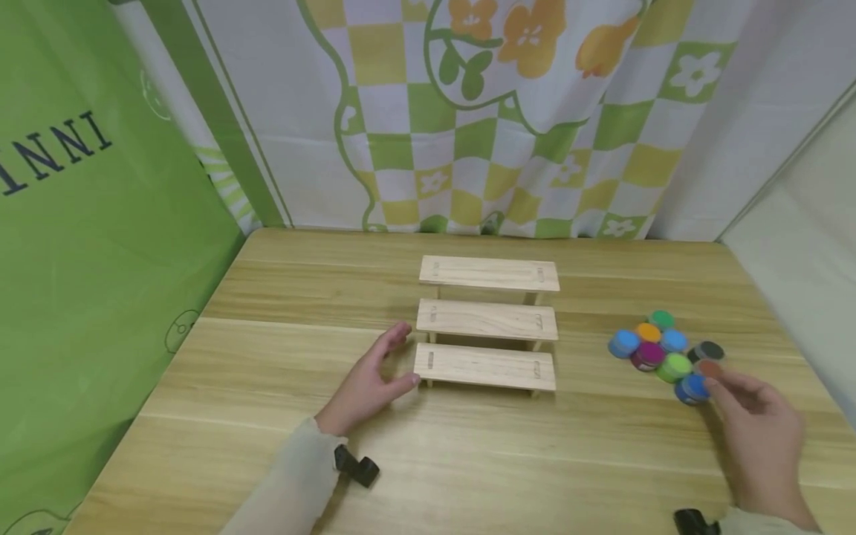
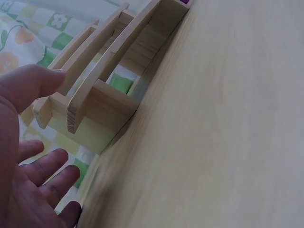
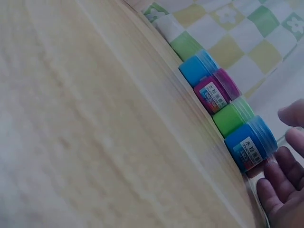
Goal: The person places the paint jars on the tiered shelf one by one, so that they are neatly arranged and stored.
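Three low wooden risers stand one behind another in the head view: a front riser (image 1: 484, 366), a middle riser (image 1: 487, 319) and a back riser (image 1: 490, 273). Just left of them is my left hand (image 1: 364, 386), fingers spread and thumb tip at the front riser's left end. A cluster of small paint jars lies to the right. My right hand (image 1: 765, 423) is at its near right corner, fingers loosely bent beside the dark blue jar (image 1: 692, 388) and the brown jar (image 1: 709, 369). In the right wrist view, thumb and fingers stand apart near the blue jar (image 3: 250, 145).
Other jars in the cluster include a light green jar (image 1: 674, 367), a purple jar (image 1: 647, 356), an orange jar (image 1: 648, 333) and a black jar (image 1: 706, 351). A checkered curtain (image 1: 468, 171) hangs behind the wooden table (image 1: 267, 371); green cloth (image 1: 100, 260) hangs at left.
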A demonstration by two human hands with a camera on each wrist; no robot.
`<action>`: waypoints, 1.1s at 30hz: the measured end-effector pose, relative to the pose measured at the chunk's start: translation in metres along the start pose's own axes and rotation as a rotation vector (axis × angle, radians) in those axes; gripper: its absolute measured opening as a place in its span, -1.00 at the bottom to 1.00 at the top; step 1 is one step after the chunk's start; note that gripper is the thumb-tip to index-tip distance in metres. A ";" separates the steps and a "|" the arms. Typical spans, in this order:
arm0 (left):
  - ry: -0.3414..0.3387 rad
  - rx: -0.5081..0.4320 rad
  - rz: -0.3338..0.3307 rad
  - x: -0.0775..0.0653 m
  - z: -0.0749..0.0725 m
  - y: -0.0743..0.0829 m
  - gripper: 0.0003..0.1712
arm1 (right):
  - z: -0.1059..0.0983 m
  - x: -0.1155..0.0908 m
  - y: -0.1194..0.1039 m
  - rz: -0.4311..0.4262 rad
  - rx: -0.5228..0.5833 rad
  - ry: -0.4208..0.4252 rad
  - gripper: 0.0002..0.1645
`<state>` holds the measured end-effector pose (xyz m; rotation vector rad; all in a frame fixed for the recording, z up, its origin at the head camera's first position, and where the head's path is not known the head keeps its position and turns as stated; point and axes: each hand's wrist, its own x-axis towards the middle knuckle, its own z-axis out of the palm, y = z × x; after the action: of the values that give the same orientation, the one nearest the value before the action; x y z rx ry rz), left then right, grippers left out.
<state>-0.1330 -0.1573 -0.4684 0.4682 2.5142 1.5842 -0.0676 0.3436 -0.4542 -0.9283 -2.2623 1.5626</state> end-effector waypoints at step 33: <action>-0.052 0.001 -0.019 0.012 0.010 -0.003 -0.18 | -0.003 0.000 0.010 -0.013 -0.247 -0.150 0.05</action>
<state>-0.1424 -0.1461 -0.4743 0.4777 2.4736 1.5439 -0.0621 0.3479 -0.4615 -0.8788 -2.6064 1.4122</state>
